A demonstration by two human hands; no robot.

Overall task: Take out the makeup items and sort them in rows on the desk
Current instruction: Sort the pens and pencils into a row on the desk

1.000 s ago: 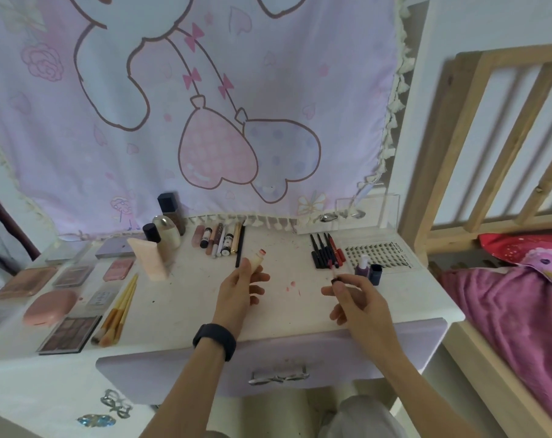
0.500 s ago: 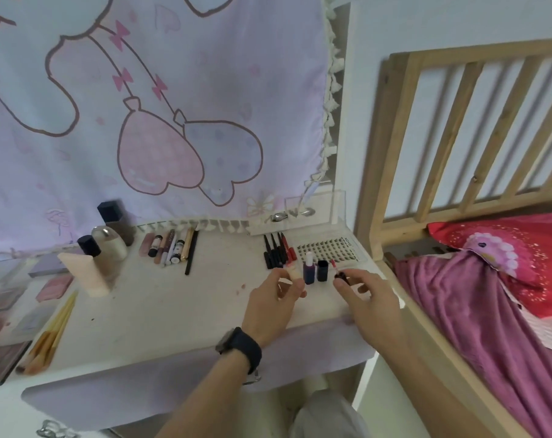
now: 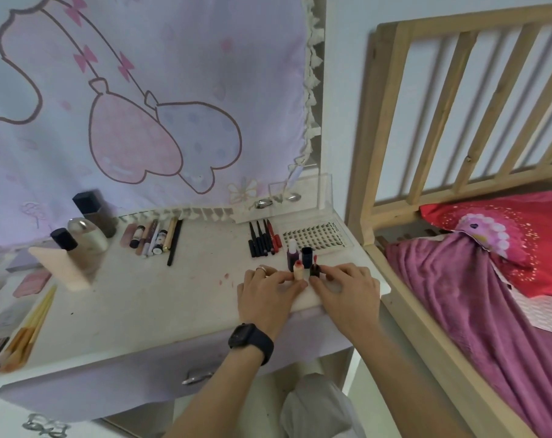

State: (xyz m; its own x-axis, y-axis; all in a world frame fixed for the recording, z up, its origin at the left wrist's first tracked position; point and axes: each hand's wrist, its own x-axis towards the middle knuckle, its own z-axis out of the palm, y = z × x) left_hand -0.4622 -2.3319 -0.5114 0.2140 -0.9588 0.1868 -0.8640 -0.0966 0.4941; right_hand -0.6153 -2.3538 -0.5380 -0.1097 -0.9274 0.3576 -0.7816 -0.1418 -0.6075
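Cream lipstick [image 3: 298, 270]: short beige tube with a red tip, standing on the desk [image 3: 160, 298] near its front right corner.
Dark lipstick [image 3: 314, 269]: black base with a red tip, just beside the cream lipstick on its right.
Left hand [image 3: 268, 287]: fingertips pinch the cream lipstick; there is a black watch [image 3: 251, 339] on the wrist.
Right hand [image 3: 347, 287]: fingertips pinch the dark lipstick's base.
Close behind: 2 small bottles, a purple bottle [image 3: 292, 255] and a navy bottle [image 3: 306, 257], stand just beyond both lipsticks.
Further back: a row of black pens [image 3: 259, 240], a lash tray [image 3: 315, 237] and a clear box [image 3: 300, 197].
Left side: pencils [image 3: 156, 237], tall bottles [image 3: 89, 226] and brushes [image 3: 31, 327], well apart from the hands.
Right side: a wooden bed rail [image 3: 385, 147] with a pink blanket [image 3: 473, 311].
Direction: both lipsticks stand upright, long axis vertical, red tips up.
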